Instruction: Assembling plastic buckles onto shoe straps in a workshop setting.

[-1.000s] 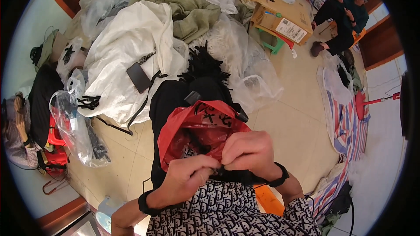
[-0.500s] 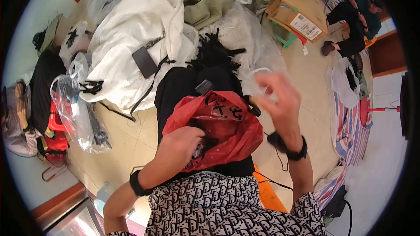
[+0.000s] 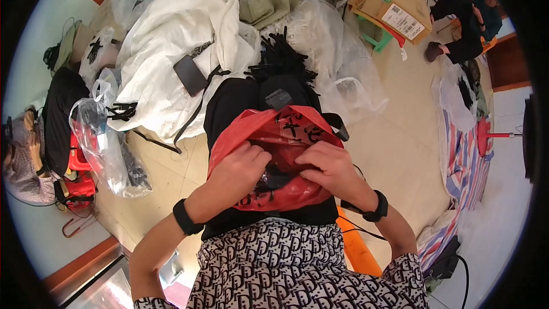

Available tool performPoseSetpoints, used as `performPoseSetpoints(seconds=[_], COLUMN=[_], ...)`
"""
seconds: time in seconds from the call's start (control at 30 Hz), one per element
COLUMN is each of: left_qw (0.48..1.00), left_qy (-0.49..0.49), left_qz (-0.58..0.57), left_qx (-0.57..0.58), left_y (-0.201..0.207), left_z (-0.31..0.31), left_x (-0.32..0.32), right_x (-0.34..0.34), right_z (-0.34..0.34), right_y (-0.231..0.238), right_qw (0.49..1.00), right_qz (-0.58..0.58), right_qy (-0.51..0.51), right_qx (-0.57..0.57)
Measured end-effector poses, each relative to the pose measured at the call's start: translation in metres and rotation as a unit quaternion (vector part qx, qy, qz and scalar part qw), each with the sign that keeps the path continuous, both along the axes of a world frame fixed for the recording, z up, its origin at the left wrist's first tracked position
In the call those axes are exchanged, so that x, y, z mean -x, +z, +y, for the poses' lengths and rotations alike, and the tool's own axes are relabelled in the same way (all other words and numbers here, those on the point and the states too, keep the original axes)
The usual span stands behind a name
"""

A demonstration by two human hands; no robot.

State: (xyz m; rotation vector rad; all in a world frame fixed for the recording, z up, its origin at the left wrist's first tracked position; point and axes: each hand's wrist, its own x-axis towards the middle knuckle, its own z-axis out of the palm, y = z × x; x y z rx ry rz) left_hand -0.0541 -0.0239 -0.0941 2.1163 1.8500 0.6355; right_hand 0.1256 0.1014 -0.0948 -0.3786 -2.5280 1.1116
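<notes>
Through my far-off camera, I see the red bag in the middle of the frame. My left hand and right hand curl at its opening; I can't tell what they grip.

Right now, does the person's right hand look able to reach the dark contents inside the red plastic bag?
Probably yes: the right hand is at the open mouth of the red plastic bag, and the dark contents show beside it, with nothing visible between.
</notes>
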Motion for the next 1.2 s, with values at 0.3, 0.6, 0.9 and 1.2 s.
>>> performPoseSetpoints(seconds=[0.3, 0.6, 0.9, 1.2], left_qw=[0.955, 0.817, 0.929, 0.924], left_qy=[0.174, 0.111, 0.101, 0.089], left_qz=[-0.240, -0.486, -0.342, -0.352], left_qx=[0.022, 0.289, 0.100, 0.120], left_y=[0.031, 0.062, 0.057, 0.053], left_z=[0.002, -0.001, -0.002, 0.010], left_x=[0.011, -0.021, -0.039, -0.024], right_x=[0.003, 0.025, 0.015, 0.006], right_z=[-0.009, -0.008, -0.004, 0.013], right_y=[0.007, 0.045, 0.049, 0.050], right_qw=[0.995, 0.850, 0.953, 0.953], right_qz=[-0.041, 0.006, 0.140, 0.190], right_qy=[0.090, -0.051, -0.073, 0.009], right_qx=[0.026, 0.524, 0.257, 0.236])
